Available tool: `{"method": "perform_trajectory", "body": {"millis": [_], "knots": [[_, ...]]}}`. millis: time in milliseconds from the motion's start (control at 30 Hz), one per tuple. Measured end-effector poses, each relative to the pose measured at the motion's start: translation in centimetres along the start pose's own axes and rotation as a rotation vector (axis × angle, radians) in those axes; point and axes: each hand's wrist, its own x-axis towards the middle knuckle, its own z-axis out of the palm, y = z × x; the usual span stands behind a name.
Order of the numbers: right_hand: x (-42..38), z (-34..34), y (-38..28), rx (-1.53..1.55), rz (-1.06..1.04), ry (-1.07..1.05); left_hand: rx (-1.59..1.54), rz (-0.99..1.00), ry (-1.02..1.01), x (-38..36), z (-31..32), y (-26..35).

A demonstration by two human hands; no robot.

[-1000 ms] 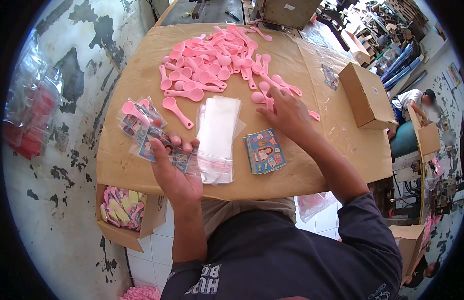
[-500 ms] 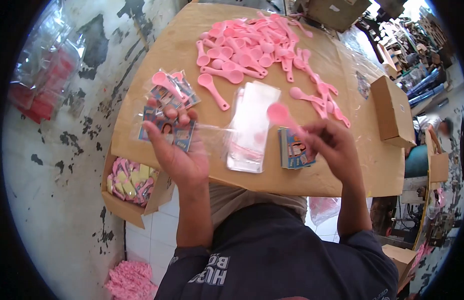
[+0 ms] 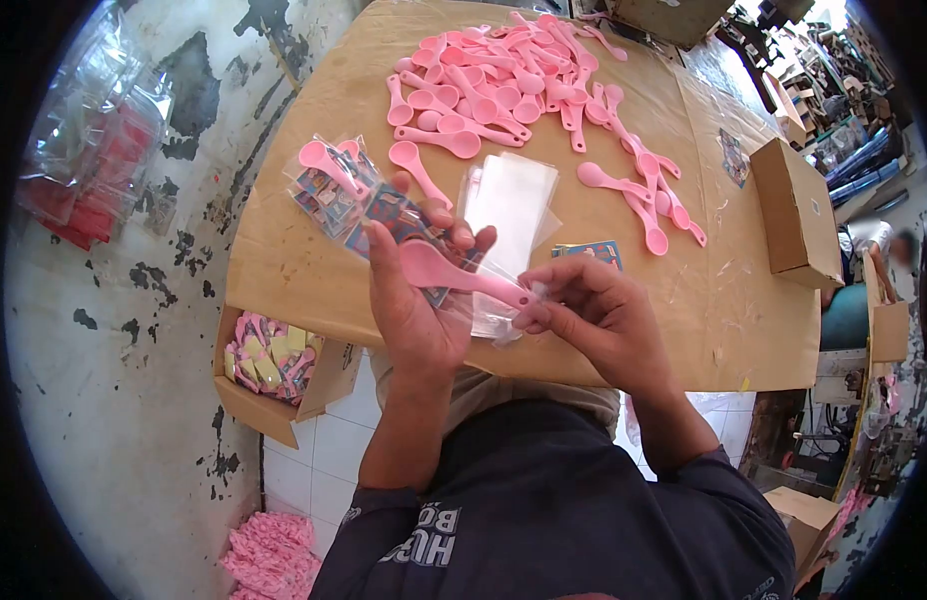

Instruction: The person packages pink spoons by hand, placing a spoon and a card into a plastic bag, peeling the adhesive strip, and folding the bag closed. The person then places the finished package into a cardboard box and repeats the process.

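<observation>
My left hand [image 3: 414, 325], palm up, has its fingers curled round a clear plastic bag with a printed card [image 3: 389, 208] in it. Over that palm lies a pink measuring spoon [image 3: 464, 278], its bowl toward the left fingers. My right hand [image 3: 614, 320] pinches at the hole end of the spoon's handle, by the bag's loose film. Just beyond the left fingers are bagged cards with pink spoons [image 3: 324, 175]. A single loose spoon [image 3: 412, 160] lies beside them. Flat clear bags [image 3: 514, 195] are stacked behind my hands, and a card stack [image 3: 599, 252] is partly hidden by the right hand.
A large heap of pink spoons [image 3: 484, 85] covers the table's far side, with several more trailing right. A cardboard box [image 3: 794, 215] stands at the right edge. Below the left edge, an open carton [image 3: 269, 365] holds packed pieces. Another person sits at far right.
My right hand has brought the spoon left, from above the card stack to my left palm. My left hand has moved right and turned with the bag, and both hands now meet.
</observation>
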Motion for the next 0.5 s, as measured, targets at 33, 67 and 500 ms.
{"method": "perform_trajectory", "body": {"millis": [33, 67, 500], "knots": [[0.1, 0.1, 0.2, 0.059, -0.042, 0.022, -0.082, -0.071, -0.013, -0.1, 0.3, -0.2], [0.1, 0.2, 0.7, 0.061, -0.042, 0.027, -0.142, -0.102, -0.045, -0.2, 0.5, -0.5], [-0.4, -0.1, 1.5, -0.668, -0.673, 0.282, -0.122, -0.262, -0.088, -1.5, 1.1, -2.0]]}}
